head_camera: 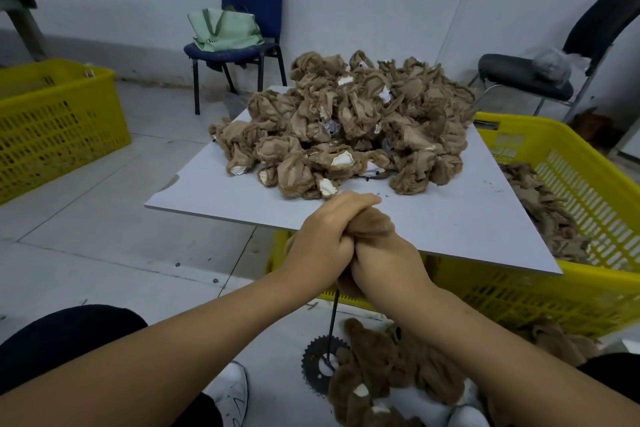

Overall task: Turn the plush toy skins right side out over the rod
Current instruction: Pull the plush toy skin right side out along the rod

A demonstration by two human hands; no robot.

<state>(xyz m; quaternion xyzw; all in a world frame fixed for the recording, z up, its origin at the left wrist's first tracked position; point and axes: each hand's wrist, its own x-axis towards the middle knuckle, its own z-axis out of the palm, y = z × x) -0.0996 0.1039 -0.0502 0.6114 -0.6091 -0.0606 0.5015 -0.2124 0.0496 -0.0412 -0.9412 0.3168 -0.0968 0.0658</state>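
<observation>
Both my hands grip one brown plush skin (372,222) just above the near edge of the white board. My left hand (323,239) wraps it from the left, and my right hand (386,262) clutches it from the right, pressed against the left. A thin dark rod (334,317) runs down from under my hands to a black toothed sprocket (320,362) on the floor. The rod's top is hidden inside the skin. A big heap of inside-out tan skins (346,125) lies on the board.
The white board (450,218) rests on a yellow crate (571,184) that holds more skins. Furry brown skins (398,367) lie on the floor by my feet. Another yellow crate (52,121) stands at left. Two chairs (249,28) stand by the wall.
</observation>
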